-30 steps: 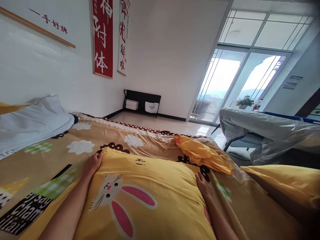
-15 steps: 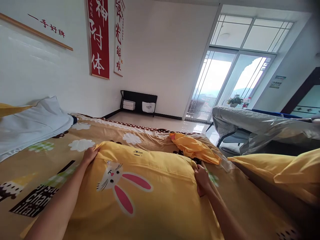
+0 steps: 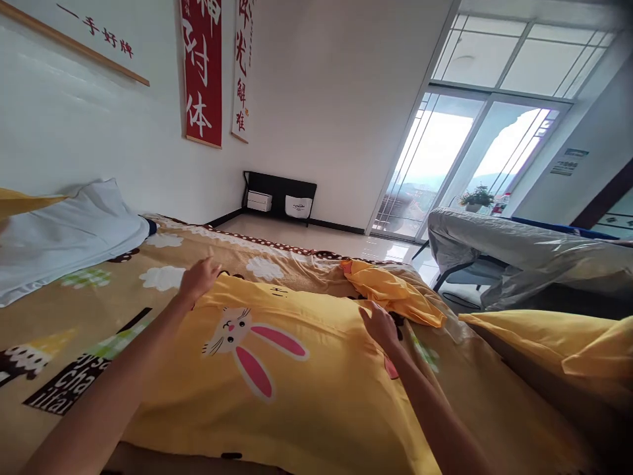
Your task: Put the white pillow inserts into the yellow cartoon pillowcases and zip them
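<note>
Bright bedroom w/ white walls, red and white calligraphy scrolls (image 3: 203, 72) hanging at upper left, glass balcony doors (image 3: 445, 165) at right. A bed fills the lower frame, covered by a tan cartoon-print sheet (image 3: 99, 316).

On the sheet lies a yellow pillow (image 3: 297, 382) in a case printed w/ a white rabbit face and pink ears. Half a sec ago both hands gripped the pillow's far corners; now both have let go. The left hand (image 3: 198, 278) is lifted just above the far left corner, fingers loosely spread, holding nothing. The right hand (image 3: 378, 324) rests open and flat on the far right part of the pillow, palm down, also holding nothing. The pillow sits flatter and a bit farther up the bed than before, so the tugging at the case looks finished and the hands seem to be smoothing or releasing it.

Containers: the rabbit case holds the pillow, filled out fully; its open end isn't visible, probably nearest the camera. A crumpled orange-yellow cloth (image 3: 395, 297), maybe an empty case, lies just beyond the right hand. A white pillow (image 3: 69, 231) sits at far left, another yellow cushion (image 3: 554, 336) at right. A low black shelf (image 3: 279, 198) by the far wall holds two small white boxes or bags.
</note>
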Demonstrator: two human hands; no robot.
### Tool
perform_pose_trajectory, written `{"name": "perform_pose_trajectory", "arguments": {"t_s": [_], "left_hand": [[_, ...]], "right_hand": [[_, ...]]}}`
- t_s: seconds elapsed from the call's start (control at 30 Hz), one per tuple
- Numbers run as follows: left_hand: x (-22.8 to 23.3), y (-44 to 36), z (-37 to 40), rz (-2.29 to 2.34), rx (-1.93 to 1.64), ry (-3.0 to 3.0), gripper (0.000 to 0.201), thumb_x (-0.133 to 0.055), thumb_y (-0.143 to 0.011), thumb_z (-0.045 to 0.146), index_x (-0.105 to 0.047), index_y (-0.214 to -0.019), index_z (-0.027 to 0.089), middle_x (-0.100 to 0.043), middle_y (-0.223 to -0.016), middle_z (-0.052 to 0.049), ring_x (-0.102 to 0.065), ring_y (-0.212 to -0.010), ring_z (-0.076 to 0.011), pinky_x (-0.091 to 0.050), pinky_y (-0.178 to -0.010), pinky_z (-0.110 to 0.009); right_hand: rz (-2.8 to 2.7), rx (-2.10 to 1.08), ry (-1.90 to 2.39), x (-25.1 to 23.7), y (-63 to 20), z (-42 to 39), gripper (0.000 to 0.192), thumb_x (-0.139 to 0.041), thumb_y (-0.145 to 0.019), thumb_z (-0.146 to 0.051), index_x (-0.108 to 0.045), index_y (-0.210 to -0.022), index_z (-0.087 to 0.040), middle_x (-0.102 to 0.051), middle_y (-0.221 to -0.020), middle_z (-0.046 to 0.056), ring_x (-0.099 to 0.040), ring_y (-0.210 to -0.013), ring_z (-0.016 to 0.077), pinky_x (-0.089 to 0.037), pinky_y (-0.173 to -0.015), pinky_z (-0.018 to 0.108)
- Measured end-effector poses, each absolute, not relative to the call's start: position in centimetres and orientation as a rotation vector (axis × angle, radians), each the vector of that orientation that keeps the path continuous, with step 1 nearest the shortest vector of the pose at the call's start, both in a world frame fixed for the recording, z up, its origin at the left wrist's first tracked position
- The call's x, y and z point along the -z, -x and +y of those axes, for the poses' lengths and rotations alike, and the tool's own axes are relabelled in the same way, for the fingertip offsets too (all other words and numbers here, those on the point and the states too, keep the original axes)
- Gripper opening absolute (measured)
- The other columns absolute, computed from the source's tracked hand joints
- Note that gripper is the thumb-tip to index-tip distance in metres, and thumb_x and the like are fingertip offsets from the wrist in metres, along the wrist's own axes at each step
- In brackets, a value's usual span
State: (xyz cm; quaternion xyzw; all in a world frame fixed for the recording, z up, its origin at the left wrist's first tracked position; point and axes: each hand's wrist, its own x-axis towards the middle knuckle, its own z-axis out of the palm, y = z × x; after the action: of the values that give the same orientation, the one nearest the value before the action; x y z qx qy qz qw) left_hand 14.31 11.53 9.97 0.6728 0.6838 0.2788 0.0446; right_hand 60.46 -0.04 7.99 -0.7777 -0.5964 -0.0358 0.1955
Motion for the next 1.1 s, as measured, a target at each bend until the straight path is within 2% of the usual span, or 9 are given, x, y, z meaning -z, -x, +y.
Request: {"name": "perform_pose_trajectory", "arguments": {"t_s": [0.13,0.23,0.33,0.47,0.57,0.67,0.83,0.97,1.1], "left_hand": [[-10.4,-25.0,10.2,1.773,-0.702,-2.441,0.052,-0.032,-0.095,0.044,-0.054,-0.135,0.021,-0.048,-0.145,-0.012,-0.042,-0.134,-0.0312,-0.033,-0.109,-0.047],[-7.3,-31.3,9.0,1.76,-0.611,-2.448,0.05,-0.037,-0.093,0.046,-0.062,-0.126,0.019,-0.051,-0.142,-0.014,-0.039,-0.136,-0.0303,-0.024,-0.113,-0.051],[-3.7,-33.1,8.9,1.788,-0.588,-2.404,0.051,-0.034,-0.094,0.045,-0.061,-0.128,0.018,-0.051,-0.142,-0.015,-0.039,-0.137,-0.0274,-0.021,-0.115,-0.049],[-1.6,-29.8,10.5,1.873,-0.59,-2.312,0.052,-0.032,-0.095,0.047,-0.057,-0.133,0.022,-0.045,-0.148,-0.009,-0.034,-0.14,-0.0257,-0.022,-0.114,-0.048],[-1.0,-25.6,11.6,1.999,-0.591,-2.223,0.053,-0.028,-0.096,0.046,-0.056,-0.132,0.02,-0.047,-0.146,-0.012,-0.036,-0.138,-0.0265,-0.025,-0.113,-0.048],[-0.4,-22.1,11.8,2.029,-0.617,-2.255,0.051,-0.024,-0.097,0.038,-0.058,-0.128,0.014,-0.05,-0.143,-0.013,-0.036,-0.138,-0.0233,-0.023,-0.114,-0.042],[-0.3,-18.6,11.9,1.95,-0.617,-2.355,0.049,-0.026,-0.096,0.036,-0.062,-0.123,0.015,-0.056,-0.138,-0.01,-0.042,-0.135,-0.0208,-0.025,-0.114,-0.037],[0.1,-15.7,11.2,1.994,-0.621,-2.27,0.057,-0.017,-0.097,0.035,-0.055,-0.134,0.015,-0.048,-0.145,-0.008,-0.038,-0.139,-0.0191,-0.027,-0.114,-0.037],[1.4,-13.3,8.2,1.808,-0.607,-2.318,0.064,-0.014,-0.096,0.047,-0.046,-0.143,0.016,-0.039,-0.151,-0.006,-0.029,-0.143,-0.0179,-0.024,-0.118,-0.037]], "right_hand": [[-1.95,0.046,1.879,-7.2,-51.4,1.4,0.047,-0.035,-0.098,-0.042,-0.047,-0.139,-0.024,-0.052,-0.142,0.004,-0.047,-0.131,0.019,-0.034,-0.109,0.034],[-2.042,-0.022,1.802,-4.9,-46.8,1.3,0.047,-0.032,-0.099,-0.042,-0.047,-0.14,-0.025,-0.046,-0.147,0.004,-0.037,-0.139,0.0184,-0.028,-0.113,0.039],[-2.059,-0.034,1.808,-3.1,-46.1,0.7,0.047,-0.031,-0.099,-0.04,-0.046,-0.142,-0.024,-0.04,-0.151,0.006,-0.03,-0.143,0.0186,-0.022,-0.115,0.042],[-2.029,-0.047,1.872,-2.5,-48.8,0.4,0.051,-0.032,-0.099,-0.046,-0.043,-0.144,-0.023,-0.035,-0.153,0.005,-0.026,-0.144,0.0176,-0.017,-0.117,0.042],[-1.957,-0.061,1.955,-2.0,-51.2,0.1,0.053,-0.029,-0.099,-0.046,-0.04,-0.146,-0.024,-0.033,-0.155,0.003,-0.024,-0.145,0.0159,-0.015,-0.118,0.04],[-1.897,-0.005,2.021,-1.0,-53.3,-0.7,0.054,-0.027,-0.099,-0.044,-0.039,-0.146,-0.022,-0.032,-0.155,0.003,-0.023,-0.145,0.015,-0.015,-0.118,0.037],[-1.78,0.09,2.16,0.7,-56.7,-2.9,0.058,-0.025,-0.097,-0.045,-0.036,-0.148,-0.02,-0.032,-0.155,0.004,-0.025,-0.144,0.017,-0.014,-0.119,0.04],[-1.686,-0.015,2.091,3.2,-61.0,-5.5,0.063,-0.021,-0.096,-0.05,-0.033,-0.15,-0.02,-0.028,-0.157,0.005,-0.024,-0.145,0.0184,-0.02,-0.118,0.043],[-1.669,-0.101,1.933,6.7,-65.6,-9.6,0.066,-0.021,-0.096,-0.054,-0.038,-0.147,-0.016,-0.042,-0.149,0.011,-0.036,-0.14,0.0225,-0.029,-0.115,0.048]]}}
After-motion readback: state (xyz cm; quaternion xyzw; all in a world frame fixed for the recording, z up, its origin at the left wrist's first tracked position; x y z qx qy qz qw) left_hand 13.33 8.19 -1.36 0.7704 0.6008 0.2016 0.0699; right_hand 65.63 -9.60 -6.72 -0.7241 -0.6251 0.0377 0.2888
